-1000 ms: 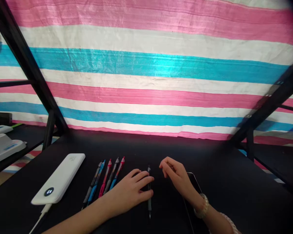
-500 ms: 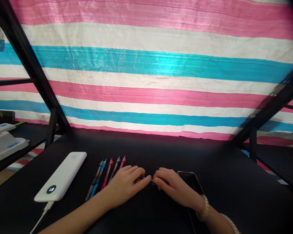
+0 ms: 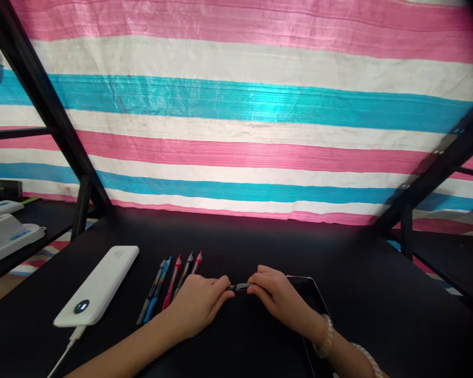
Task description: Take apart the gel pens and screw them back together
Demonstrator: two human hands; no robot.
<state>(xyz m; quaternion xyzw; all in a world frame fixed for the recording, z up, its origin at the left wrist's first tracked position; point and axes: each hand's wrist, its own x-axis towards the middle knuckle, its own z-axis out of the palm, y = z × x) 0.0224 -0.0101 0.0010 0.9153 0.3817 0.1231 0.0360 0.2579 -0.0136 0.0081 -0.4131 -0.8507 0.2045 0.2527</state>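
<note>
The left hand (image 3: 201, 304) and the right hand (image 3: 278, 294) are gripping opposite ends of a pen (image 3: 241, 287), fingers closed about it; the pen is spanning the gap between them, crosswise over the table (image 3: 236, 239). Five other pens (image 3: 172, 283) are lying side by side to the left, the left hand partly hiding some. Farther left, a white power bank (image 3: 98, 283) is resting, joined to a cable (image 3: 65, 354). The right forearm, wearing a bracelet (image 3: 325, 336), is crossing a dark device (image 3: 307, 289).

My left hand (image 3: 199, 304) and right hand (image 3: 279, 296) face each other, slightly apart, thumbs (image 3: 224, 297) pinched toward curled fingers (image 3: 221, 284); both my forearms (image 3: 134, 342) slant inward before me.
</note>
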